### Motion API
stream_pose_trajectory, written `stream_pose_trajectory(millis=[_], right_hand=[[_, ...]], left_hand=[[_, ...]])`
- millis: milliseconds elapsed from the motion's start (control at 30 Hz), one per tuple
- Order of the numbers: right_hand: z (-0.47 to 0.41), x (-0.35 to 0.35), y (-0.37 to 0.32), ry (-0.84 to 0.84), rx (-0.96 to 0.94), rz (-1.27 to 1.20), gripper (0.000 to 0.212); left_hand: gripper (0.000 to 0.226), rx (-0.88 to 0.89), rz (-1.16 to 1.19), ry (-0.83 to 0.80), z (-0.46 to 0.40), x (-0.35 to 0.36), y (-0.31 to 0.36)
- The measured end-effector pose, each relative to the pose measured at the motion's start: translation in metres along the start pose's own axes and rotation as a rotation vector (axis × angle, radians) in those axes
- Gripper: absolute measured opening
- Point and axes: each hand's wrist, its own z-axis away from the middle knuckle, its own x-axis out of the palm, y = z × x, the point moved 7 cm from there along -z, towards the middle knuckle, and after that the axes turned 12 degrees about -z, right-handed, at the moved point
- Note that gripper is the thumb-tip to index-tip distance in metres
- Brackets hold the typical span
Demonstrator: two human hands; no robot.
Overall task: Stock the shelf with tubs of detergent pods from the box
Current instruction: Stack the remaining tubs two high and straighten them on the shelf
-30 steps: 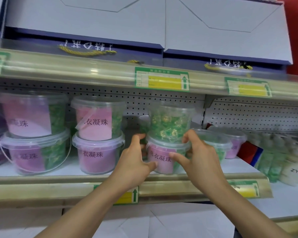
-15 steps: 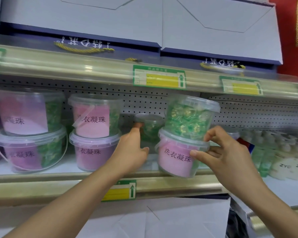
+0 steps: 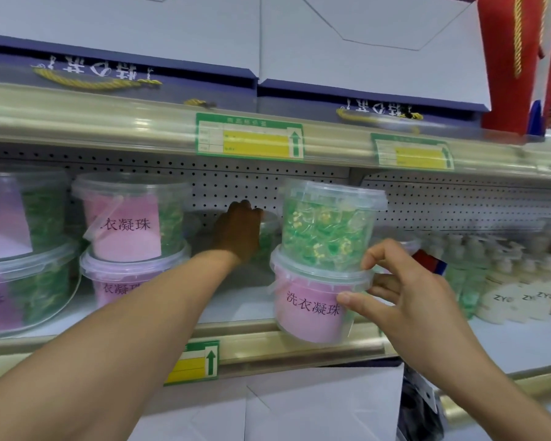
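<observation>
Two clear tubs of green detergent pods are stacked at the shelf's front edge: a pink-labelled lower tub (image 3: 312,310) and an upper tub (image 3: 328,227) turned so only its pods show. My right hand (image 3: 404,297) grips the lower tub at its lid rim, thumb on the label and fingers behind. My left hand (image 3: 239,233) reaches deep into the shelf (image 3: 236,308) and touches a tub at the back (image 3: 268,237), which it mostly hides. How its fingers lie is hidden.
Stacked pink-labelled tubs (image 3: 128,227) stand to the left, with larger tubs (image 3: 23,281) at the far left. Pump bottles (image 3: 503,281) fill the shelf on the right. White boxes (image 3: 363,33) sit on the shelf above. A white carton (image 3: 315,405) lies below.
My right hand drew the two stacked tubs right and forward to the shelf's edge. My left hand let go of them and reached further back into the shelf.
</observation>
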Motion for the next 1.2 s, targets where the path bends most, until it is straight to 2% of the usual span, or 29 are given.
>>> stream_pose_trajectory(millis=[133, 267, 467, 600, 700, 933, 1067, 1200], right_hand=[[0.0, -0.002, -0.001, 0.013, -0.019, 0.004, 0.036], [0.001, -0.003, -0.002, 0.008, -0.04, 0.002, 0.035], [0.0, -0.003, -0.003, 0.0, -0.058, 0.013, 0.035], [-0.001, -0.002, -0.004, -0.006, -0.06, 0.028, 0.036], [-0.002, -0.002, -0.004, -0.003, -0.056, 0.036, 0.036], [0.002, -0.002, -0.006, 0.0, -0.03, 0.001, 0.037], [0.004, -0.001, -0.008, 0.002, -0.021, 0.002, 0.037], [0.004, 0.0, -0.009, 0.012, -0.019, 0.004, 0.038]], left_hand=[[0.038, 0.054, -0.194, 0.05, 0.003, -0.01, 0.008], [0.046, -0.019, -0.285, 0.035, 0.015, -0.016, 0.004], [0.054, -0.105, -0.296, 0.018, 0.038, -0.027, -0.007], [0.047, -0.016, -0.073, -0.034, 0.035, -0.025, 0.005], [0.043, 0.028, -0.144, -0.02, 0.032, -0.026, 0.012], [0.064, -0.002, -0.296, -0.057, 0.051, -0.034, -0.006], [0.05, 0.03, -0.128, -0.073, 0.044, -0.037, 0.001], [0.039, 0.019, -0.144, -0.059, 0.032, -0.028, 0.012]])
